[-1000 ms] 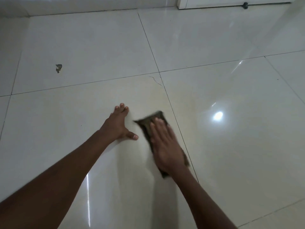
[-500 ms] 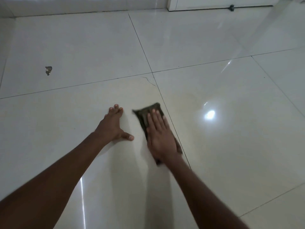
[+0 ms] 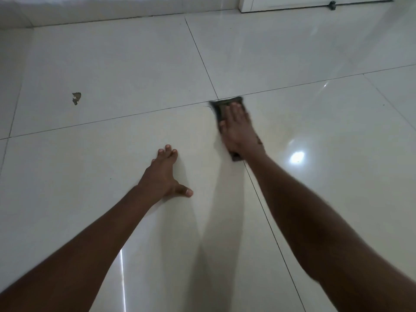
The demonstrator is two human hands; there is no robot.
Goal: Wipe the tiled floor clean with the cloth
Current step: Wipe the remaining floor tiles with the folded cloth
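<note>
Two hands on tiled floor (image 3: 90, 52): right hand (image 3: 238, 129) flat on cloth (image 3: 222, 106), fingers together, at 12 o'clock; left hand (image 3: 161, 176) braced, fingers together, thumb out.

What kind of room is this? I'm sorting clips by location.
Probably an indoor room of a home, seen at floor level: large glossy pale tiles with thin grout lines, a white skirting along the far wall, and what looks like a white door bottom with a small stopper.
</note>
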